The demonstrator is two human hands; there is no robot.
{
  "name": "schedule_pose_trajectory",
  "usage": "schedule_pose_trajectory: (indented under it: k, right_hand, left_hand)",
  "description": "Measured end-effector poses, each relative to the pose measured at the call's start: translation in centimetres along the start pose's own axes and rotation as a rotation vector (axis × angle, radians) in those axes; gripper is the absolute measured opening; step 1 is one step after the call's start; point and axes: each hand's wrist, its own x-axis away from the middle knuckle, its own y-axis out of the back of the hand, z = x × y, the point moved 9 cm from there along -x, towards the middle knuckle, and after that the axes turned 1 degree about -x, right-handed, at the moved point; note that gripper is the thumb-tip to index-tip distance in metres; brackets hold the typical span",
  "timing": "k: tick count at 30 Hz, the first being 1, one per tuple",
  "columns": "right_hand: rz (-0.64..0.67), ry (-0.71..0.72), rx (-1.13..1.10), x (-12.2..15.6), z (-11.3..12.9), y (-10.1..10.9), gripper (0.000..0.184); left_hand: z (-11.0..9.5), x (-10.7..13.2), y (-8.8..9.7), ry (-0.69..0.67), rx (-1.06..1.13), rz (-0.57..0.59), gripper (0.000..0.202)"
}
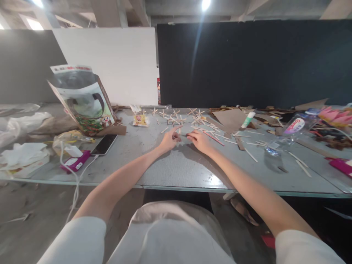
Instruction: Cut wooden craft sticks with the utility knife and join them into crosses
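Stick (pixel 183 135) being pinched between left hand (pixel 169 140) and right hand (pixel 199 140), both grips clamped; risking slipping onto cluttered surface (pixel 178 168) among loose sticks (pixel 249 152).

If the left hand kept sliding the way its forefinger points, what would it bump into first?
Probably the cluster of small wooden stick stars just beyond the left hand, whose forefinger points up the table toward them; depth is hard to judge here.
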Motion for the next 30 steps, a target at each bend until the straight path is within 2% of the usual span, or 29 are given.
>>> schedule_pose_trajectory:
  k: [3, 5, 6, 8, 10, 13, 15, 17, 18, 23, 27, 30]
  right_hand:
    - [-0.279, -0.123, -0.057, -0.5, -2.2, 3.0, 0.069]
    - [-0.690, -0.335, -0.198, 0.9, -5.6, 6.8, 0.084]
    - [-0.811, -0.402, -0.251, 1.6, -7.0, 7.8, 0.084]
    - [-0.908, -0.470, -0.335, 2.2, -8.9, 8.8, 0.077]
    - [-0.868, -0.489, -0.361, 2.1, -9.7, 8.8, 0.068]
    - [-0.710, -0.465, -0.336, 1.6, -8.9, 7.4, 0.059]
    - [-0.463, -0.367, -0.199, 0.5, -6.8, 5.4, 0.056]
    - [-0.218, -0.203, -0.020, -0.3, -4.0, 3.0, 0.052]
    - [-0.166, -0.163, 0.003, -0.3, -3.1, 2.2, 0.048]
    - [0.047, -0.042, 0.034, 0.0, -0.4, -0.4, 0.033]
    - [0.158, 0.049, 0.054, 0.0, 0.4, -1.0, 0.033]
    - [0.172, 0.048, 0.064, 0.0, 0.2, -0.9, 0.032]
  left_hand:
    - [0.7, -0.3, 0.6, 0.034, 0.033, -0.068, 0.072]
    - [1.1, -0.4, 1.1, 0.059, 0.025, -0.099, 0.072]
    - [1.3, -0.5, 1.3, 0.068, 0.020, -0.114, 0.072]
    - [1.6, -0.5, 1.5, 0.083, 0.019, -0.126, 0.072]
    - [1.8, -0.5, 1.5, 0.089, 0.020, -0.126, 0.072]
    - [1.7, -0.5, 1.0, 0.071, 0.012, -0.098, 0.070]
    - [1.5, -0.4, 0.8, 0.049, 0.004, -0.084, 0.069]
    - [1.3, -0.4, 0.7, 0.036, 0.001, -0.080, 0.070]
    - [1.3, -0.4, 0.6, 0.034, 0.003, -0.074, 0.070]
    - [1.1, -0.4, 0.3, 0.037, -0.019, -0.034, 0.072]
    - [0.8, -0.3, 0.2, 0.031, -0.046, -0.025, 0.073]
    - [0.6, -0.2, 0.0, 0.028, -0.069, -0.008, 0.073]
